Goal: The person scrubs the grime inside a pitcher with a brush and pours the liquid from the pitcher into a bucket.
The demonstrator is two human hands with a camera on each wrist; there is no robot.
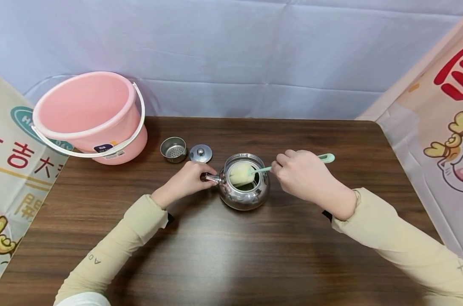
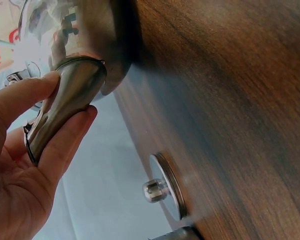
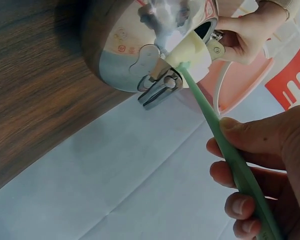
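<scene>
A shiny steel kettle [image 1: 243, 199] stands lidless on the table. My left hand [image 1: 187, 180] pinches its spout [image 2: 65, 100] between thumb and fingers. In my right hand [image 1: 302, 174] is the green handle [image 3: 222, 142] of a sponge brush, the fingers curled round it. The brush's pale yellow sponge head [image 1: 239, 174] sits in the kettle's round mouth, partly below the rim. Just beyond the left hand lies the kettle lid [image 1: 201, 153], knob up. Beside the lid stands a small steel strainer [image 1: 173, 150] with a perforated bottom. The right wrist view shows the kettle's folded handle [image 3: 160, 90].
A pink bucket [image 1: 120, 157] with a white handle stands at the back left of the dark wooden table [image 1: 231, 263]. Pale cloth [image 1: 216, 55] hangs behind the table, and printed sheets [image 1: 453, 157] flank both sides.
</scene>
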